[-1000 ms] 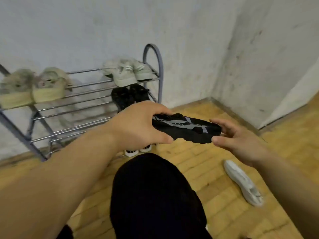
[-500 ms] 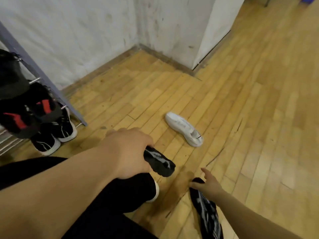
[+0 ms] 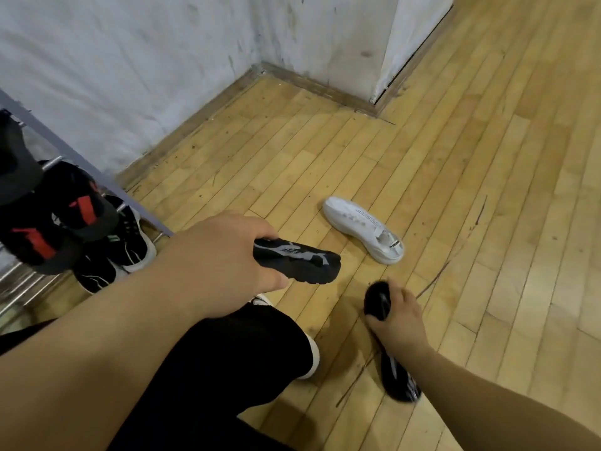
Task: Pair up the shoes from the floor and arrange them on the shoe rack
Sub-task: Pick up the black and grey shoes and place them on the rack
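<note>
Two black knit shoes with grey markings are in hand. The left hand [image 3: 224,258] curls its fingers round one end of the first black shoe [image 3: 302,263], held above the wooden floor [image 3: 487,190], and the right hand [image 3: 395,317] wraps the second black shoe [image 3: 375,299] lying on the boards. A white sneaker [image 3: 362,234] lies apart, its printed line too small to read, and the shoe rack [image 3: 97,172] at the left holds black shoes with red patches [image 3: 65,222].

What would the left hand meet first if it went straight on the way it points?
Likely bare floor: the left hand and its black shoe aim between the white shoe and the right hand. The white shoe's heel lies nearest; depth is unclear.
</note>
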A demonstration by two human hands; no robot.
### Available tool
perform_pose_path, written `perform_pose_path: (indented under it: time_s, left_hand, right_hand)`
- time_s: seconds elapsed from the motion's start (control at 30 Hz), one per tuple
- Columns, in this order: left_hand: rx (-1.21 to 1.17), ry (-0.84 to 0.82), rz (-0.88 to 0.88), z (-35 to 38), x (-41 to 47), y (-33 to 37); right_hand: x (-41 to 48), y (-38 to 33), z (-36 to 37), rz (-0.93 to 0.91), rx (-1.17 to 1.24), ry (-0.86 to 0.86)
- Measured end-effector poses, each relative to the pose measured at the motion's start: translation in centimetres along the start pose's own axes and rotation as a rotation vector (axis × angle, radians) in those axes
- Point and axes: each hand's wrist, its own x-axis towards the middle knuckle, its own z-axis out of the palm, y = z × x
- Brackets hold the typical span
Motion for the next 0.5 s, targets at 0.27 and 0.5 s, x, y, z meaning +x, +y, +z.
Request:
perform_pose_path:
  time_s: [0.27,0.5]
  left_hand:
    - [-0.066,0.025,-0.003,0.1,-0.8,0.4]
    - [-0.16,0.094,0.012,0.4,-1.0,-0.3]
  right_hand:
    - [2.3,-2.8,1.6,0.034,-0.02,-0.097]
    - [1.4,-0.4,4.3,0.226,-0.139,-0.198]
